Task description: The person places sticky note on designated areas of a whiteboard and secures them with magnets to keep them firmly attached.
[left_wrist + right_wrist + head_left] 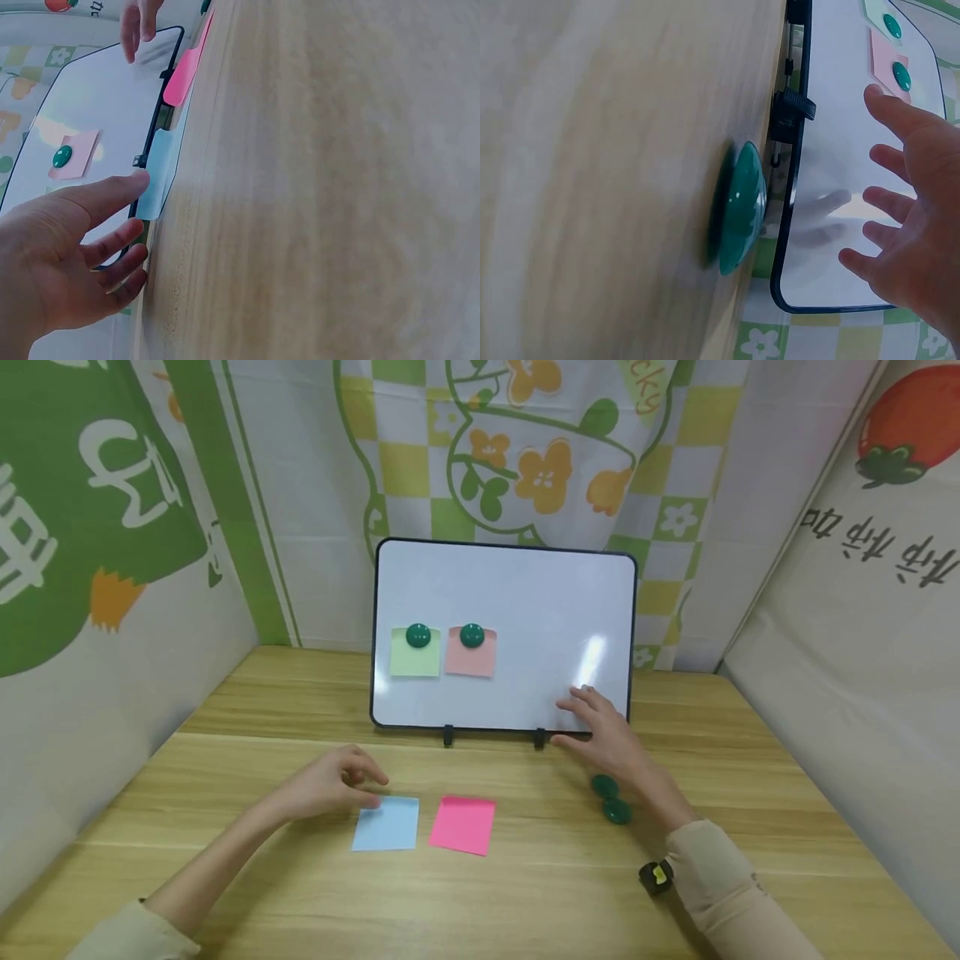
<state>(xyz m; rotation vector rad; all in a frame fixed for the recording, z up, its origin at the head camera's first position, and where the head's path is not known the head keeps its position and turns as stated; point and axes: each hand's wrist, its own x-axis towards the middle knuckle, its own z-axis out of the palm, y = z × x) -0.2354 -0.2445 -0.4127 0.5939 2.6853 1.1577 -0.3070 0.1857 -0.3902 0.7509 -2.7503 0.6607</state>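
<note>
On the table a light blue sticky note (386,827) lies left of a bright pink sticky note (462,825). My left hand (330,785) hovers at the blue note's upper left corner, fingers loosely bent and apart; whether the thumb touches the paper I cannot tell. In front of the whiteboard's (540,610) lower right part, my right hand (603,735) is spread and holds nothing. Two green magnets (617,811) lie on the table below that hand. A pale green note (415,662) and a pale pink note (470,663) hang on the board, each under a round green magnet.
The black-framed whiteboard stands on two small black feet (447,736) at the back of the wooden table (525,902). Printed curtains (300,485) enclose the back and sides. A black band with a yellow mark (657,877) sits at the right wrist.
</note>
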